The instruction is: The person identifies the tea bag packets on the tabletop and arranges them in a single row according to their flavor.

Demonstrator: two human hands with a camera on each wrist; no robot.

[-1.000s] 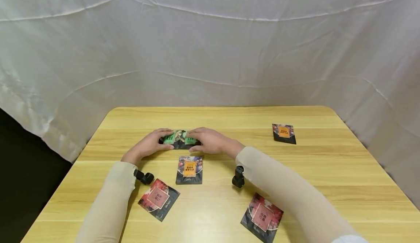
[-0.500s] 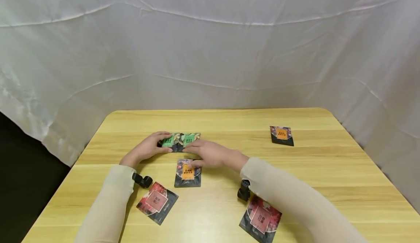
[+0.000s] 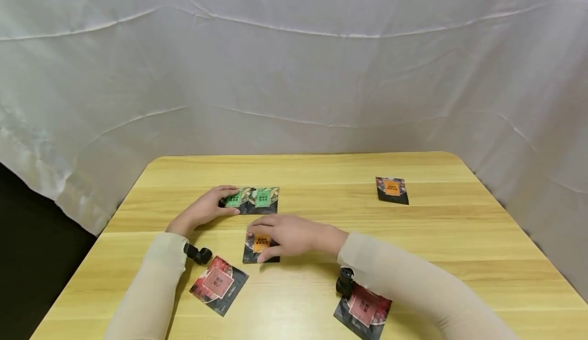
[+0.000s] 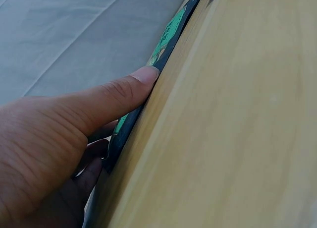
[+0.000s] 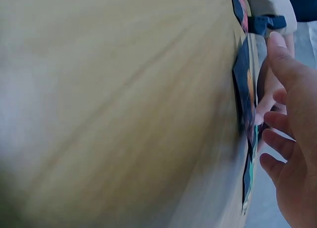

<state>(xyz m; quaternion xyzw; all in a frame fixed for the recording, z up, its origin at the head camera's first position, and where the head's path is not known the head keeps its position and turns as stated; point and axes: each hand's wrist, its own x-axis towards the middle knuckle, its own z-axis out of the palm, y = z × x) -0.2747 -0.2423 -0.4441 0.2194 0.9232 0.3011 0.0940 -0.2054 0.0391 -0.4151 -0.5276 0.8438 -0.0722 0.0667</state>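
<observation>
Two dark sachets with green labels lie side by side on the table. My left hand point(image 3: 206, 208) holds the left green sachet point(image 3: 232, 200); in the left wrist view its thumb point(image 4: 121, 91) lies along the near edge, fingers curled at the outer side. The right green sachet point(image 3: 264, 199) adjoins it. Just nearer to me lies a sachet with an orange label point(image 3: 250, 255). Over it hovers my right hand point(image 3: 294, 234), partly hiding it, fingers spread; the right wrist view shows a gap between these fingers and the orange-label sachet point(image 5: 241, 74).
On the wooden table point(image 3: 298, 299), a red-label sachet point(image 3: 219, 285) lies askew by my left forearm. Another red-label sachet point(image 3: 362, 310) is partly under my right sleeve. A second orange-label sachet point(image 3: 392, 190) lies at the back right. A pale curtain point(image 3: 294, 74) hangs behind.
My right hand has left the right green sachet and moved toward me, over the orange-label sachet. The left hand has stayed at the left green sachet.
</observation>
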